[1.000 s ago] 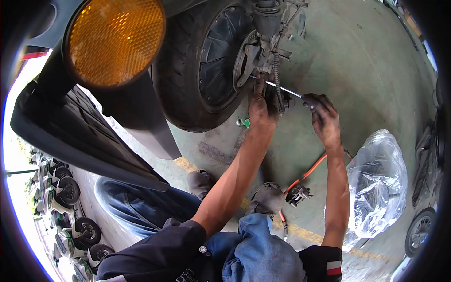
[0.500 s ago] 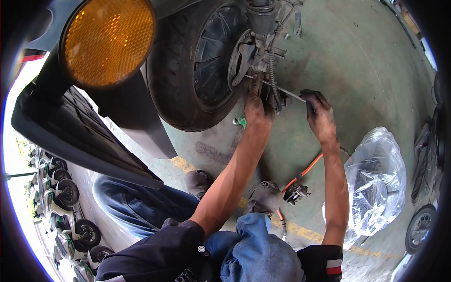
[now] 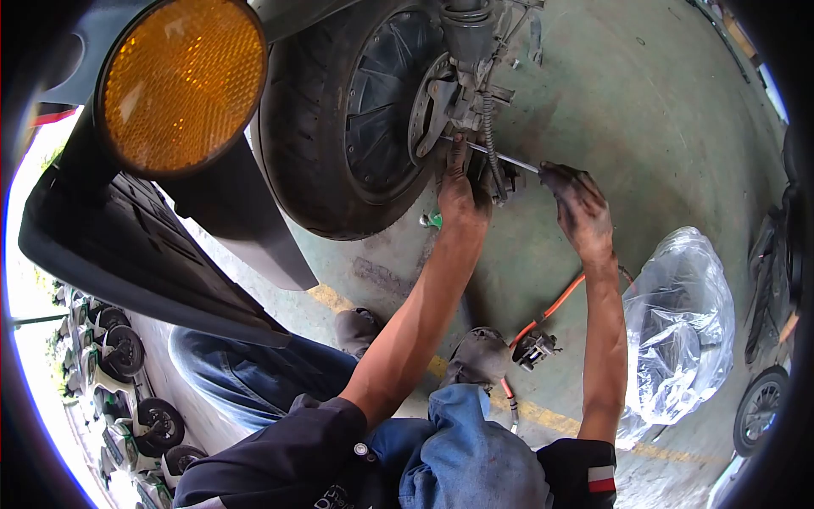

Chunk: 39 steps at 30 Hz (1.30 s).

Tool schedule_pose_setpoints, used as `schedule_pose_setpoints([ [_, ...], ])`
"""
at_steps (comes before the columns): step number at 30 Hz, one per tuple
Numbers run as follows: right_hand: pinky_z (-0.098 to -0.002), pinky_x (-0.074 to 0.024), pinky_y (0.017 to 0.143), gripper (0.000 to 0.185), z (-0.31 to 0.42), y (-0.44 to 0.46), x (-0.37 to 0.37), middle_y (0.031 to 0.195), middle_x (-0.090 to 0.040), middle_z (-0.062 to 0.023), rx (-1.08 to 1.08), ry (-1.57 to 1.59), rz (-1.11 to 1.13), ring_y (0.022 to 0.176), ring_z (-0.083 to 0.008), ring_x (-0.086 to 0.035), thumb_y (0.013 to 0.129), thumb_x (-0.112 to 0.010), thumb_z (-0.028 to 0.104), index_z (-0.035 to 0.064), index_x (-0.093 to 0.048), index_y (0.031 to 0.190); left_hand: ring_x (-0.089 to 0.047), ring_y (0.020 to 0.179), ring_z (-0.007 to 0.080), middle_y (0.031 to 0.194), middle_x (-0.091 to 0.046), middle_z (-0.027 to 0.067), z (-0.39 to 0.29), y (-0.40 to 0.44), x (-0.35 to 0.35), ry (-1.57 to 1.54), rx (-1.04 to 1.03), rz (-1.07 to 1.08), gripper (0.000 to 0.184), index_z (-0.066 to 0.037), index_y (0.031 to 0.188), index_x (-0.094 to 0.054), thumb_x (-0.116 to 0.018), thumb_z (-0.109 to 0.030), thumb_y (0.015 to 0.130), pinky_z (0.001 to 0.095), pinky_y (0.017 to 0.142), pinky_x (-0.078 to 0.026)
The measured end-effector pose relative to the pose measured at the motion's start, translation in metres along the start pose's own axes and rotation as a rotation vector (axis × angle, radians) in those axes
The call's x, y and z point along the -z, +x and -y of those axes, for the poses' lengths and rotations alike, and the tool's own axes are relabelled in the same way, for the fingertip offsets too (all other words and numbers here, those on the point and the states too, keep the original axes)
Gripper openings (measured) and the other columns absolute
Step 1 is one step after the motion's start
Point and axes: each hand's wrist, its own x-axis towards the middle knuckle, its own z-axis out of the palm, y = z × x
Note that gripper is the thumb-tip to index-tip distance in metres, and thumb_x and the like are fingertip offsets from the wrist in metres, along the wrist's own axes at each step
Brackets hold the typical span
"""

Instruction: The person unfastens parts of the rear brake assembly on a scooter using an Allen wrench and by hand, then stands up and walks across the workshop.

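Observation:
My right hand (image 3: 581,208) is closed round the outer end of a long, slim metal rod tool (image 3: 517,161); its working end is too small to make out. The rod slants up to the left, across a ribbed black hose (image 3: 489,131), to the brake disc (image 3: 420,127) on a scooter wheel (image 3: 373,127). Below the fork foot, my left hand (image 3: 462,191) is closed on a dark brake caliper (image 3: 509,176), thumb pointing up beside the rod. Some of its fingers and most of the caliper are hidden.
Close on the left hang an orange reflector (image 3: 182,85) and a black body panel (image 3: 136,246). On the floor lie an orange hose (image 3: 555,301), a small metal part (image 3: 534,349) and a clear plastic bag (image 3: 682,331). A green-capped item (image 3: 434,220) lies under the tyre.
My right hand has shifted slightly up and left with the tool's outer end, and its fingers have loosened from a tighter fist. My left hand stays at the caliper.

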Motion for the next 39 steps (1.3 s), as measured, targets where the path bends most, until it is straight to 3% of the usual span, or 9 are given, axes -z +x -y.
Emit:
schedule_pose_setpoints([
  [5,-0.0293,-0.0501,0.075,0.027,0.01,-0.011,-0.007,0.092,-0.068,-0.0108,0.008,0.246,-0.12,0.083,-0.018,-0.065,0.09,-0.058,0.009,0.0009,-0.057,0.116,-0.059,0.103,0.0205,0.108,-0.061,0.0034,0.0,-0.004,-0.003,0.02,-0.035,-0.047,0.026,-0.01,0.11,-0.057,-0.065,-0.013,0.086,0.0357,0.088,-0.052],
  [7,-0.0289,-0.0495,0.076,0.031,0.007,-0.01,0.003,0.093,-0.068,-0.0126,-0.599,0.864,0.172,0.085,-0.0167,-0.064,0.09,-0.059,0.012,-0.0024,-0.055,0.118,-0.059,0.102,0.0194,0.107,-0.061,0.003,0.001,-0.003,0.0,0.019,-0.036,-0.018,0.026,-0.01,0.109,-0.057,-0.066,-0.011,0.085,0.0337,0.086,-0.052],
  [14,-0.0272,-0.048,0.075,0.042,0.004,-0.005,0.016,0.093,-0.067,-0.0139,-0.311,0.469,0.212,0.085,-0.0181,-0.063,0.087,-0.065,0.02,-0.004,-0.053,0.12,-0.06,0.101,0.0204,0.11,-0.06,0.0011,0.001,-0.001,0.0,0.034,-0.014,0.027,0.037,-0.012,0.119,-0.052,-0.066,-0.009,0.085,0.0347,0.081,-0.049],
  [16,-0.0268,-0.048,0.074,0.033,0.014,-0.003,0.019,0.096,-0.067,-0.0127,-0.638,0.776,0.21,0.084,-0.0172,-0.063,0.088,-0.063,0.012,-0.0039,-0.056,0.115,-0.06,0.102,0.0202,0.109,-0.061,0.0015,0.001,-0.002,0.001,0.031,-0.034,0.031,0.038,-0.012,0.119,-0.052,-0.067,-0.009,0.084,0.0349,0.082,-0.049],
  [20,-0.0292,-0.0502,0.073,0.025,-0.015,-0.007,0.008,0.096,-0.067,-0.0119,-0.628,0.711,0.275,0.081,-0.0171,-0.064,0.085,-0.061,0.004,-0.0048,-0.059,0.108,-0.06,0.103,0.0205,0.111,-0.06,0.0019,-0.002,-0.005,-0.002,0.036,-0.018,0.021,0.039,-0.012,0.119,-0.052,-0.068,-0.01,0.084,0.0358,0.082,-0.049],
  [26,-0.0302,-0.0512,0.074,0.027,-0.023,0.005,-0.006,0.099,-0.066,-0.0123,-0.011,-0.076,-0.091,0.081,-0.0215,-0.065,0.081,-0.06,0.0,-0.0021,-0.061,0.108,-0.061,0.101,0.018,0.105,-0.063,0.0027,-0.002,-0.008,-0.006,0.01,-0.017,0.006,0.027,-0.011,0.11,-0.058,-0.066,-0.01,0.084,0.0345,0.087,-0.052],
  [28,-0.0308,-0.0513,0.075,0.031,-0.009,0.008,0.003,0.099,-0.066,-0.0117,-0.557,0.951,-0.067,0.083,-0.0197,-0.065,0.083,-0.059,-0.002,-0.001,-0.06,0.113,-0.061,0.1,0.0175,0.105,-0.063,0.0026,-0.003,-0.008,-0.007,0.044,-0.012,-0.02,0.026,-0.01,0.11,-0.058,-0.065,-0.01,0.085,0.0325,0.086,-0.052],
  [32,-0.0272,-0.0478,0.077,0.034,-0.002,0.006,0.006,0.103,-0.066,-0.011,-0.756,1.058,-0.002,0.086,-0.0178,-0.063,0.086,-0.059,0.004,0.0004,-0.057,0.119,-0.059,0.103,0.0188,0.113,-0.061,0.0004,0.0,-0.003,0.003,0.043,0.005,0.004,0.04,-0.015,0.119,-0.054,-0.069,-0.01,0.083,0.0334,0.084,-0.048],
  [39,-0.0306,-0.0503,0.08,0.031,-0.022,0.0,0.007,0.106,-0.066,-0.0108,0.195,-0.035,0.011,0.089,-0.0177,-0.063,0.084,-0.06,-0.004,0.0098,-0.065,0.111,-0.06,0.099,0.0166,0.106,-0.062,0.002,-0.001,-0.007,-0.004,0.083,-0.041,0.031,0.029,-0.01,0.113,-0.056,-0.065,-0.009,0.085,0.031,0.084,-0.052],
])
